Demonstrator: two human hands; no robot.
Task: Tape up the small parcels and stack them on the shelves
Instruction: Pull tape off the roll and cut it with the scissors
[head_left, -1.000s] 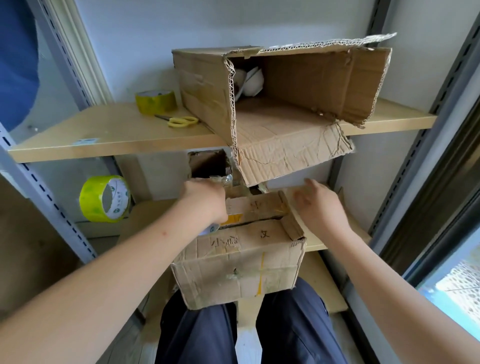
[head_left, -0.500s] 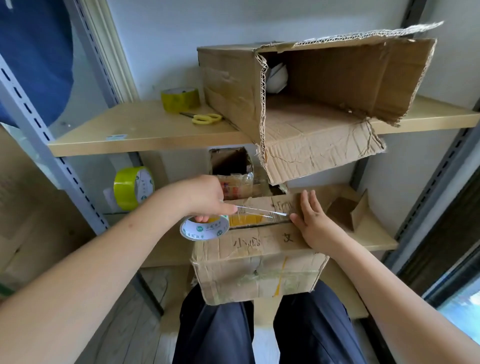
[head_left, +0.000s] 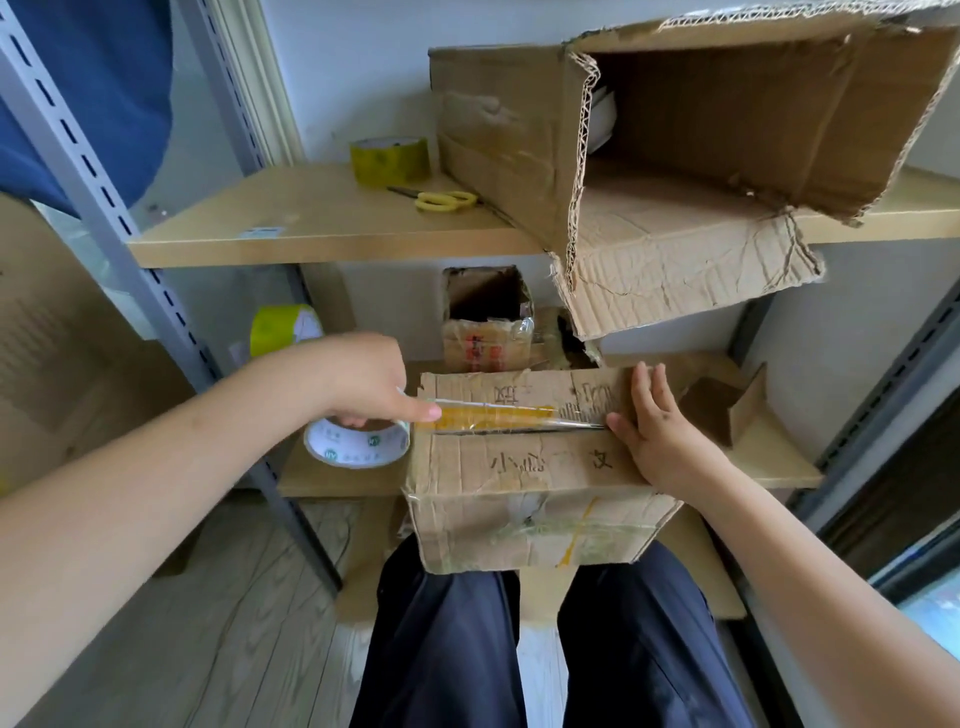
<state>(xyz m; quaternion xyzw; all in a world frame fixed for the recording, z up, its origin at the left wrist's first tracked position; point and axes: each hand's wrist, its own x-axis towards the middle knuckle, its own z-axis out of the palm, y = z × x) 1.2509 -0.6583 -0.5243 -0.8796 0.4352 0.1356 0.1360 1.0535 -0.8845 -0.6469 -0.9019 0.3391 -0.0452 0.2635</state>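
So the small parcel (head_left: 524, 467) is sitting on the near edge of the lower shelf (head_left: 779, 457), hanging over toward the person's knees, flaps folded down on top. The left hand (head_left: 363, 382) comes in from the left with the arm stretched out low, fingers curled round the tape roll (head_left: 356, 447), which hangs just off the left side of the box, and the thumb is stuck straight out, pressing along the seam. A strip of clear tape (head_left: 514, 418) runs from the roll across the seam to the right. The right hand (head_left: 657, 423) lies flat on the right end of the box top, fingers straight and together pointing away, thumb tip pinning down the far end of the strip.

Upper shelf (head_left: 322, 228) has a yellowish tape roll (head_left: 389, 160), yellow-handled scissors (head_left: 441, 199) just near of it, and a big open carton (head_left: 675, 156) tipped on its side at the right.
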